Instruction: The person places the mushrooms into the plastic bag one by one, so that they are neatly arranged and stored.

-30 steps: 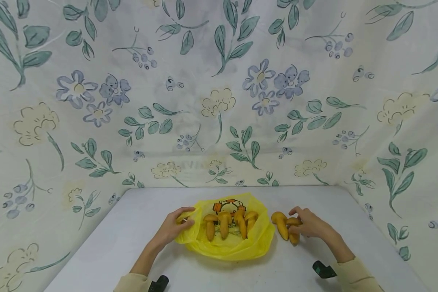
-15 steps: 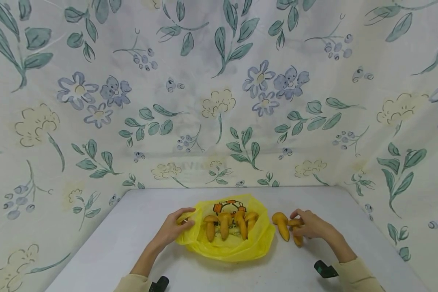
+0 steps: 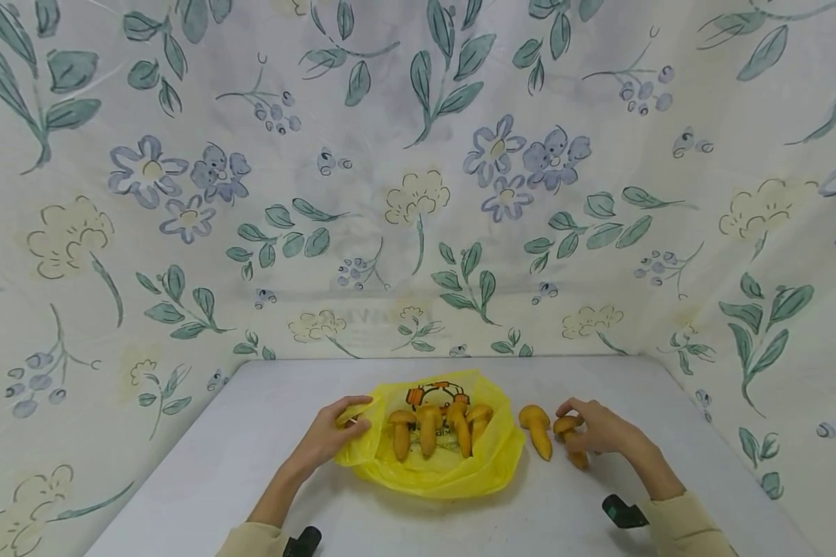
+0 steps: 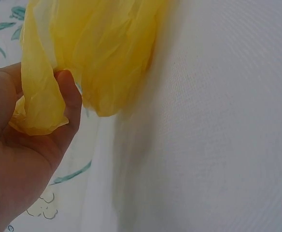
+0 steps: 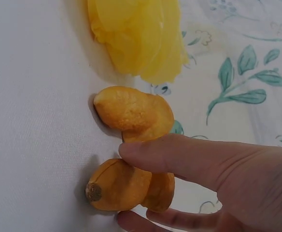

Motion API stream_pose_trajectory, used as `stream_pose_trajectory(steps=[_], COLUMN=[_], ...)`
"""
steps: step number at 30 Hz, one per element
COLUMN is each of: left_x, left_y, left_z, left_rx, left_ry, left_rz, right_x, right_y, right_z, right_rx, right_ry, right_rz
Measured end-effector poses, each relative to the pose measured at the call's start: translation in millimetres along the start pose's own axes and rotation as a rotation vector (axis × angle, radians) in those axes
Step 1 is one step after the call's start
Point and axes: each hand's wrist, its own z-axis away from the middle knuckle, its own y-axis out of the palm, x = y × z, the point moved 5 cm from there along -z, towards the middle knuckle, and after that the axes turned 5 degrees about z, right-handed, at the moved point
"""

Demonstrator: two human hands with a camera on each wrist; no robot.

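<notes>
Held mushroom (image 3: pixel 567 426) at right of the desk (image 3: pixel 501 534), pinched between thumb and fingers of the right hand (image 3: pixel 599 428); cannot tell whether its full length bears on the surface. Cap points far, slightly left; long axis runs far-left to near-right, stem end nearest. Desk surface continues right to the slanting right edge, and nearward to the bottom of the head view. Second mushroom (image 3: pixel 538 433) just to the left, roughly parallel, stem near. Left of that, yellow bag (image 3: pixel 432 481), its right side standing between the second mushroom and the four mushrooms (image 3: pixel 428 432) inside, stems near. Left hand (image 3: pixel 329 433) grips the bag's left rim. Floral backdrop (image 3: pixel 418 247) rises behind the far edge.
</notes>
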Motion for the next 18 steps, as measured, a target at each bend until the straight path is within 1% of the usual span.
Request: stream_pose_trajectory(steps=[5,11,18], left_x=[0.8,1.5,-1.7], left_y=[1.1,0.5,-0.3], left_z=[0.7,2.8,0.8], left_rx=[0.003,-0.002,0.007], left_ry=[0.002,0.007,0.039], left_rz=[-0.004,-0.026,-0.030], right_x=[-2.2,-3.7,-4.9], right_y=[1.7,3.3,1.4], right_z=[-0.4,-1.3,-3.2], right_rx=[0.018,0.021,0.010], right_ry=[-0.003,-0.013,-0.014], right_rz=[-0.023,-0.022,-0.026])
